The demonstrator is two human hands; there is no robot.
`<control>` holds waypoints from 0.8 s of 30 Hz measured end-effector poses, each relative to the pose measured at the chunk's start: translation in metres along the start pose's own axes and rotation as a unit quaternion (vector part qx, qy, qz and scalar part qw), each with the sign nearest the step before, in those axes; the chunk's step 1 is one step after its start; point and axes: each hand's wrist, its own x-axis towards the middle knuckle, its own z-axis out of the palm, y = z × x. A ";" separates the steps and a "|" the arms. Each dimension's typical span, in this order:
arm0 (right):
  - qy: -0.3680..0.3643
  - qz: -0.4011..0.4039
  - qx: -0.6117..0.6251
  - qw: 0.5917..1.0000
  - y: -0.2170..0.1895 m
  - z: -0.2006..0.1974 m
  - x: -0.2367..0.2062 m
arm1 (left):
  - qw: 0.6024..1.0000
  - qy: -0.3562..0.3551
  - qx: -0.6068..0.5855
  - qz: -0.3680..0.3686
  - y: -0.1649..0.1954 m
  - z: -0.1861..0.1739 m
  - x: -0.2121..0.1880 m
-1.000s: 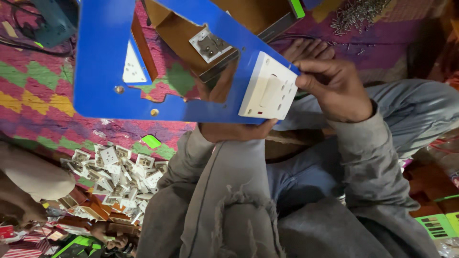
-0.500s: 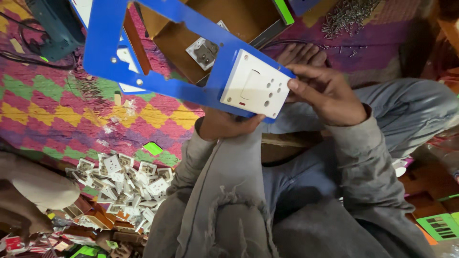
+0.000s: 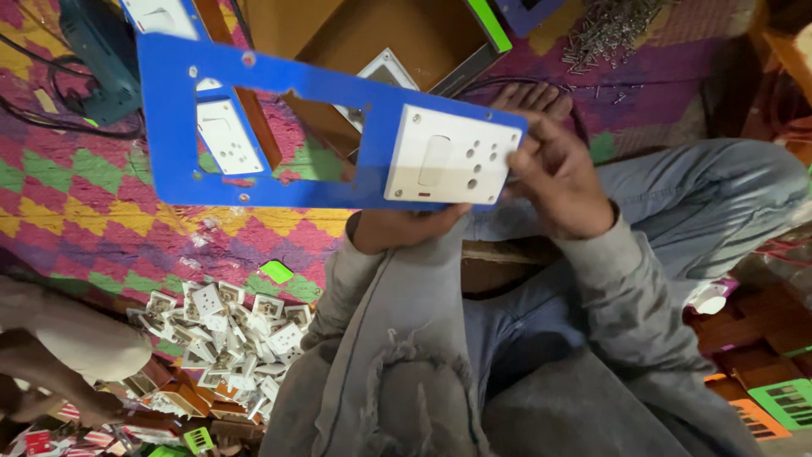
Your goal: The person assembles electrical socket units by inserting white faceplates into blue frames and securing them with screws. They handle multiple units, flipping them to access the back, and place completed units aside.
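Observation:
I hold a long blue plastic panel (image 3: pixel 279 135) with rectangular cut-outs up in front of me. A white switch-and-socket module (image 3: pixel 452 156) sits in the cut-out at its right end, face toward me. My right hand (image 3: pixel 562 182) grips that end, fingers against the module's right edge. My left hand (image 3: pixel 397 227) is underneath the panel, holding its lower edge below the module; its fingers are hidden behind the panel. Through the left cut-out a second white socket (image 3: pixel 227 140) shows, lying behind the panel.
An open cardboard box (image 3: pixel 364 42) stands beyond the panel on a patterned rug (image 3: pixel 76 203). A heap of white socket modules (image 3: pixel 228 330) lies at lower left beside another person's leg (image 3: pixel 59 347). Loose screws (image 3: pixel 613 30) lie upper right, a teal power tool (image 3: pixel 97 51) upper left.
The blue panel has swung from steeply tilted to nearly level and moved right. The white module's face has turned toward me. Both hands keep their hold.

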 end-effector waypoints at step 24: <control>-0.024 -0.124 -0.290 0.949 -0.077 0.019 -0.008 | 0.821 -0.149 0.488 0.257 0.075 -0.044 0.088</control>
